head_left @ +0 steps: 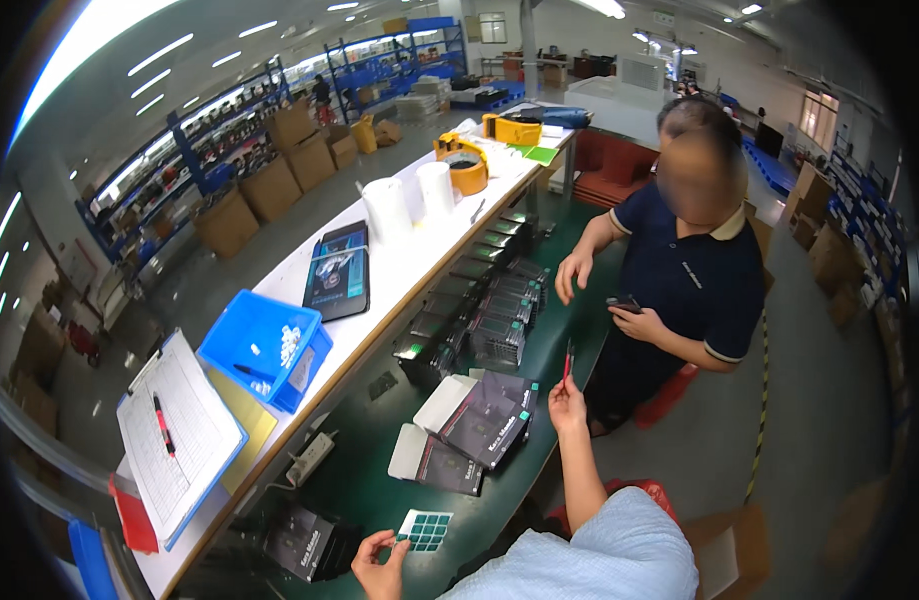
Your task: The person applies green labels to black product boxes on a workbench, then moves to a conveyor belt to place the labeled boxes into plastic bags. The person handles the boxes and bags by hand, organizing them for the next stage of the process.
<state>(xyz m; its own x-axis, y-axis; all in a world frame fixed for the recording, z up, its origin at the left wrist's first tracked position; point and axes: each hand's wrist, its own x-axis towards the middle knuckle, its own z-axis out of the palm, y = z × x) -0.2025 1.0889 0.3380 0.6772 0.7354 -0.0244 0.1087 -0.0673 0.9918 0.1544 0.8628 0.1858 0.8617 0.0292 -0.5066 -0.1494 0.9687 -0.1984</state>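
Near the lower edge, my left hand (377,572) pinches a white sheet of green square stickers (426,531) by its left side, above the green tabletop (379,512). My right hand (567,408), stretched forward at the table's right edge, is closed on a slim red pen-like tool (568,366) with a dark upper end; its exact kind is unclear. Between my hands lie two dark printed boxes, the upper box (491,425) and the lower box (441,468), with white flaps folded out. A stack of similar boxes (301,545) sits left of my left hand.
Clear-wrapped dark packs (499,330) stand in rows farther up. A white shelf (399,270) on the left holds a blue bin (269,345), a clipboard (179,440) and tape rolls (466,172). A power strip (311,458) lies below it. A co-worker (689,260) stands opposite, holding a phone.
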